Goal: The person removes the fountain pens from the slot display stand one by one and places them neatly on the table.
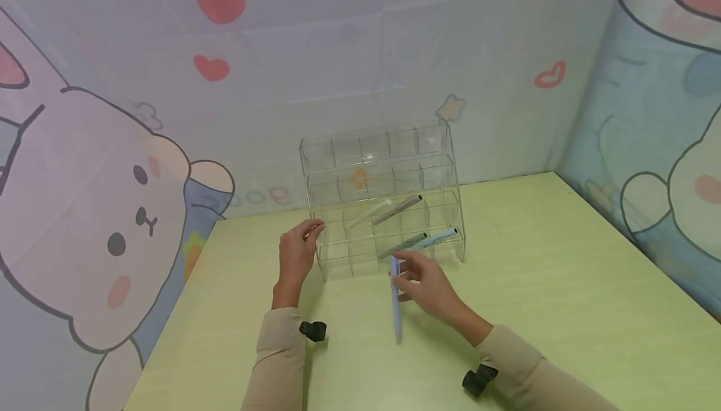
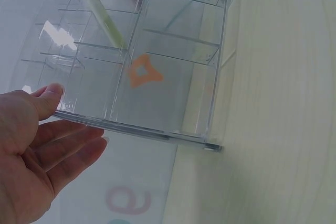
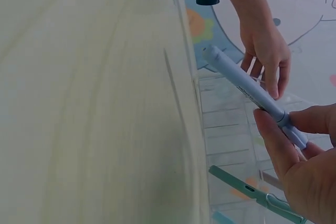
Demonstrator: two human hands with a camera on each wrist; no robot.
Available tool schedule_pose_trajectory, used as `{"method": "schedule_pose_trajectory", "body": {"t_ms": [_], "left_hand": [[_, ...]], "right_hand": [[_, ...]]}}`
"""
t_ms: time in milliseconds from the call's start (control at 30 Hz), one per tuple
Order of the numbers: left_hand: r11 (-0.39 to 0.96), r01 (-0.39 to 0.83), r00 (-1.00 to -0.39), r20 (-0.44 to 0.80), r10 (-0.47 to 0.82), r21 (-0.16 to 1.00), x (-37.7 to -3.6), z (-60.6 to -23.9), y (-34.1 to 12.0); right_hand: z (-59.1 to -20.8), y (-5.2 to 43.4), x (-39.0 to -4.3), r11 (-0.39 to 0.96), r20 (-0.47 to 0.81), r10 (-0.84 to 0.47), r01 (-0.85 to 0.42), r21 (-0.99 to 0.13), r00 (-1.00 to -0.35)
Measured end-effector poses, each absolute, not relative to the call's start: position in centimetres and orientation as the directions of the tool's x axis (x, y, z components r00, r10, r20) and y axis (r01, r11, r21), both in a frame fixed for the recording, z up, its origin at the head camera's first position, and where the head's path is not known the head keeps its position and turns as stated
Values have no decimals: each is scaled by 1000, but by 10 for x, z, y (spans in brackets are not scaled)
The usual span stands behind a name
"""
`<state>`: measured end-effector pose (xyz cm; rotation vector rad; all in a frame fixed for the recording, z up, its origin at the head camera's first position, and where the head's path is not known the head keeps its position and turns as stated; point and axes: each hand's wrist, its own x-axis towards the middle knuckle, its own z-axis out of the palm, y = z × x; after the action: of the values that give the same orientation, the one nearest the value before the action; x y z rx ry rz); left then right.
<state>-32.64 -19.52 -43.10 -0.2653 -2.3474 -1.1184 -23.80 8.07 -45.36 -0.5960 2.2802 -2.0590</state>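
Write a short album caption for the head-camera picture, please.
At a green table, the right hand pinches a lilac pen while the left hand steadies a clear tiered organizer.

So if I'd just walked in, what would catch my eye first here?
Probably the clear acrylic organizer standing at the back of the pale green table, with a few pens slanting in its compartments. Just in front, the right hand pinches a light blue pen, while the left hand touches the organizer's left edge. Behind it all, a big cartoon bunny fills the left wall.
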Motion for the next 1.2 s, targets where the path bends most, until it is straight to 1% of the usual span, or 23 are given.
{"method": "schedule_pose_trajectory", "body": {"t_ms": [200, 367, 467, 700, 867, 933, 1067, 1133, 1200], "left_hand": [[633, 383, -848, 527, -48, 673, -326, -431, -195], [637, 388, -844, 534, -44, 666, -326, -431, -195], [637, 395, -840, 541, -42, 662, -327, -432, -195], [641, 410, -826, 562, -41, 649, -329, -433, -196], [640, 414, -824, 565, -38, 647, -329, -432, -196], [641, 410, -826, 562, -39, 649, -329, -431, -196], [639, 402, -833, 552, -43, 656, -328, -430, -195], [636, 396, -838, 544, -46, 662, -328, -430, -195], [634, 391, -842, 537, -46, 667, -327, -430, -195]], "right_hand": [[-465, 75, -237, 81, 180, -324, -217, -973, -929], [-470, 74, -238, 73, 151, -310, -182, -981, -939], [-472, 74, -239, 91, 133, -304, -168, -982, -943], [-472, 71, -241, 190, 39, -285, -97, -977, -958], [-470, 65, -243, 331, -27, -268, -66, -941, -963], [-470, 63, -245, 404, -21, -276, -96, -910, -961], [-469, 59, -249, 544, 37, -329, -222, -809, -944], [-469, 58, -250, 588, 59, -357, -273, -762, -932], [-469, 57, -251, 606, 44, -372, -279, -745, -927]]}}
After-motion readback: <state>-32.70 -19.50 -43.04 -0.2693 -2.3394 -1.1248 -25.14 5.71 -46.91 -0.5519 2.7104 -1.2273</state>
